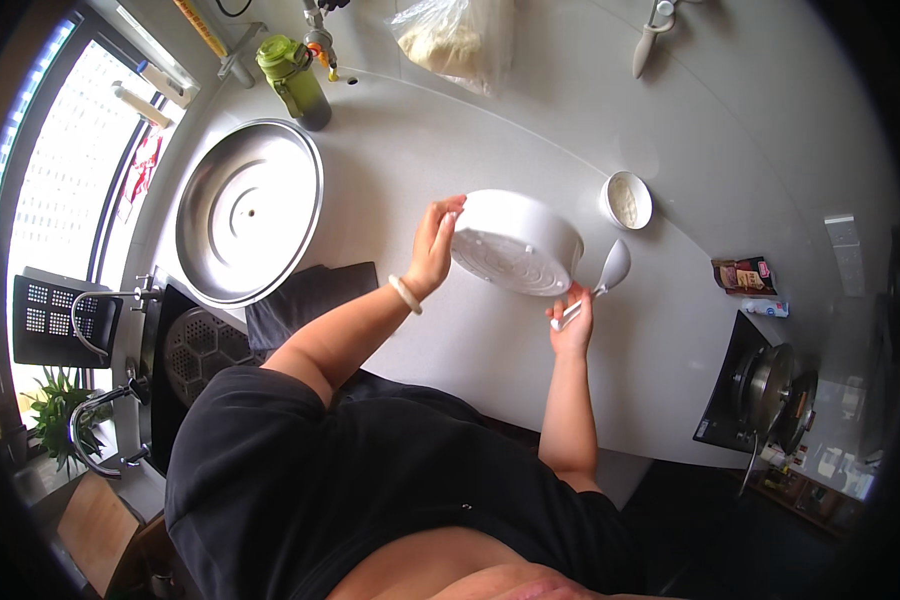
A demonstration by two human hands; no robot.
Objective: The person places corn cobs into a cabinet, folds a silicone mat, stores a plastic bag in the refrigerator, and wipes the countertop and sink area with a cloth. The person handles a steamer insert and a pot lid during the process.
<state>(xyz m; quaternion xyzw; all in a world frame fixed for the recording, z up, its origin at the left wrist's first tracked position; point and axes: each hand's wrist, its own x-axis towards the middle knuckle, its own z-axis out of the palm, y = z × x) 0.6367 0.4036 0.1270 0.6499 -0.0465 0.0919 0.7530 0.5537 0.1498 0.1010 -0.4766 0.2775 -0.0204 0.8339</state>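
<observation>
Above the pale countertop (pixel 450 345) a white round basin (pixel 521 232) is tilted, its ribbed underside turned partly towards me. My left hand (pixel 436 244), with a cream bangle at the wrist, grips the basin's left side. My right hand (pixel 574 319) holds the handle of a white spoon (pixel 616 266), bowl up, and its fingertips touch the basin's lower right edge. Beyond the spoon stands a small white bowl (pixel 628 201) with a pale substance in it. What the basin contains is hidden from view.
A large steel pan or lid (pixel 251 214) lies at the left beside a dark cloth (pixel 311 300). Behind it stands a green bottle (pixel 292 82). A plastic bag (pixel 450 45) with pale contents is at the back. The sink (pixel 202 345) is left, a stovetop with a pot (pixel 769 386) right.
</observation>
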